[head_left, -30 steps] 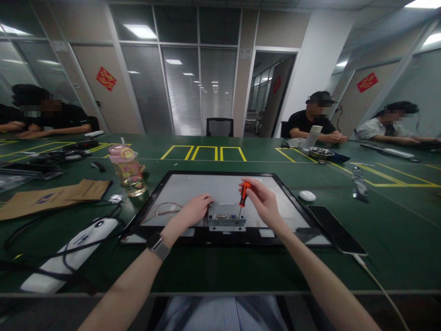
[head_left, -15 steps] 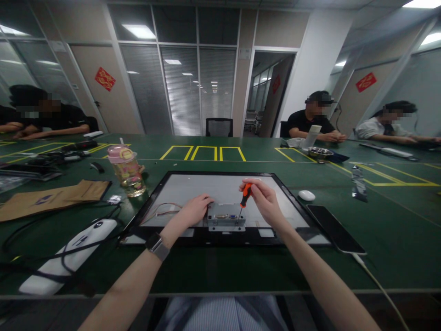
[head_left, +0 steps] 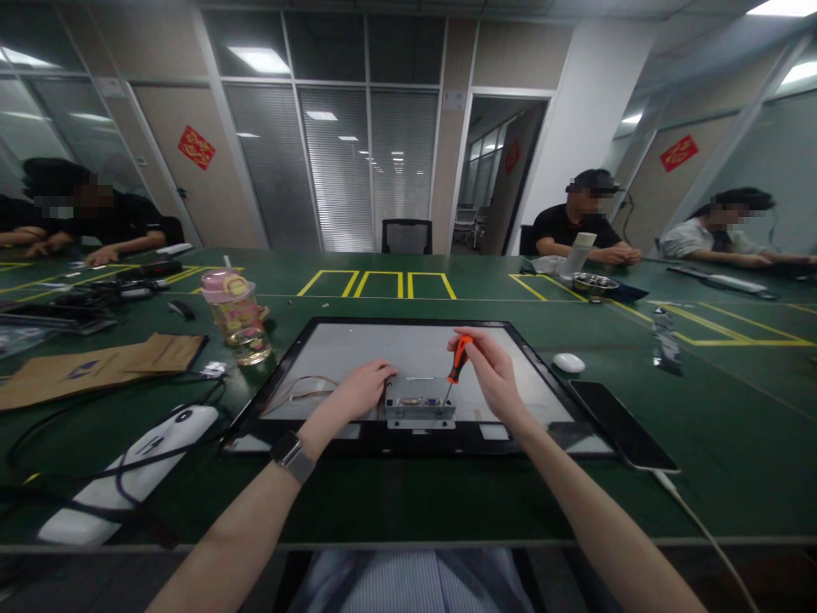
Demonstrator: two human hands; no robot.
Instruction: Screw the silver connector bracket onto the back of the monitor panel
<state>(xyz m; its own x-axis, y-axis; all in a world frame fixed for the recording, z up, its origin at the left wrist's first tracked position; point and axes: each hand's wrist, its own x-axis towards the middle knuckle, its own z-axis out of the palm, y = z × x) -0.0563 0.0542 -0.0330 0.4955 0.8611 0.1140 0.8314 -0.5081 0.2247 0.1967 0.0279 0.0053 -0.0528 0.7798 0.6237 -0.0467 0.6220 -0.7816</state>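
A flat monitor panel lies back-up on the green table in front of me, black frame around a grey metal back. A small metal port bracket sits at its near edge. My right hand pinches a small orange-handled screwdriver, tilted, its tip down at the bracket's right end. My left hand, a watch on the wrist, rests curled on the panel just left of the bracket, pressing it down. Thin coloured wires run across the panel at the left.
A pink-lidded bottle, brown paper bags and a white device wrapped in black cable lie left. A white mouse and a black phone on a cable lie right. Other people sit at the table's far left and far right.
The screwdriver has tilted more to the right and its handle has risen slightly as my right hand turned. My left hand has stayed put.
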